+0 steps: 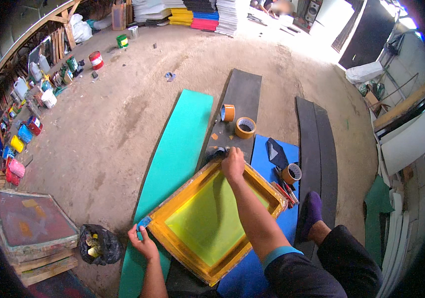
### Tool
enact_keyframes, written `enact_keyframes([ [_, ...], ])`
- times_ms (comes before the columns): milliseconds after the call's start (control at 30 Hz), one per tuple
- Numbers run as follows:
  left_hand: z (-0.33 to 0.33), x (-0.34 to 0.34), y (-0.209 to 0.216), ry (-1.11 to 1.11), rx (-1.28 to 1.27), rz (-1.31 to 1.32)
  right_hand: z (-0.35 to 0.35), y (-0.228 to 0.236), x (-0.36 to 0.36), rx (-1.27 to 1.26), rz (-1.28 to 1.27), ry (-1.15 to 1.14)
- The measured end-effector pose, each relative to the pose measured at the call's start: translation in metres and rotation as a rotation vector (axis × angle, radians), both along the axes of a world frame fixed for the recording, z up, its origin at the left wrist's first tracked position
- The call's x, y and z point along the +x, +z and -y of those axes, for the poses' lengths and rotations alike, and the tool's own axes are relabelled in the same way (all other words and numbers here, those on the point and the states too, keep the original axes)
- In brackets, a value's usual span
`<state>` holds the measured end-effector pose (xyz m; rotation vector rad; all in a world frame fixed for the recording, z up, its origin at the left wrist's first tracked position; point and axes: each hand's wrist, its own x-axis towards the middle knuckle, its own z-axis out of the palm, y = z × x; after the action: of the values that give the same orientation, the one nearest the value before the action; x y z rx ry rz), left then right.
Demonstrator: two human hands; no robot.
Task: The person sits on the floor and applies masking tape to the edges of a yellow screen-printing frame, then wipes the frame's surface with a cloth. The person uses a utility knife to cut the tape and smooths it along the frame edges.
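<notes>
A screen-printing frame [172,208] with yellow-green mesh lies tilted in front of me, its wooden sides covered in orange-brown. My left hand [145,244] pinches its left corner, where a small blue patch [144,221] shows. Over the far corner, my right hand [233,165] is closed with the knuckles up. What its fingers hold is hidden; a dark crumpled thing [216,153] sits just beside them. Beyond the hand, two rolls of brown tape [245,128] rest on a black foam strip [242,89].
A green foam strip [185,129] lies left, a blue sheet [272,149] and dark strips [316,134] right. Another tape roll [292,173] and pens [286,191] lie near my foot [312,213]. Stacked frames [36,218], a black bag [108,248] and paint cans [95,60] stand left.
</notes>
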<state>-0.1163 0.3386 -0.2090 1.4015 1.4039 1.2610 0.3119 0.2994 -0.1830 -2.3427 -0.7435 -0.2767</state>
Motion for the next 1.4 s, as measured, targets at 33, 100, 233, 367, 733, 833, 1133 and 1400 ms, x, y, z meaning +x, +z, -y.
enact_keyframes([
  [33,0.0,0.002,-0.004,0.006,0.007,0.008,-0.002,-0.004,-0.002,-0.014,0.019,0.0],
  [100,0.0,0.002,-0.009,0.016,0.02,0.02,-0.01,-0.019,-0.009,0.04,0.203,0.044],
  [233,-0.005,-0.006,-0.019,0.034,0.062,0.025,-0.004,-0.003,-0.034,-0.047,-0.085,0.155],
  [367,-0.001,-0.005,-0.013,0.023,0.033,0.045,0.021,0.028,-0.047,0.02,-0.129,0.234],
  [733,-0.002,-0.007,-0.011,-0.013,0.014,0.034,0.034,0.007,0.006,0.002,0.086,0.075],
  [833,-0.002,-0.007,-0.012,-0.025,0.046,0.067,0.008,0.007,0.014,0.009,0.042,0.063],
  [1133,-0.001,-0.004,-0.001,0.0,0.003,0.016,0.029,0.008,0.023,-0.033,0.034,0.127],
  [1400,-0.002,-0.002,-0.004,-0.018,-0.012,0.11,0.015,0.013,0.022,-0.114,0.042,0.126],
])
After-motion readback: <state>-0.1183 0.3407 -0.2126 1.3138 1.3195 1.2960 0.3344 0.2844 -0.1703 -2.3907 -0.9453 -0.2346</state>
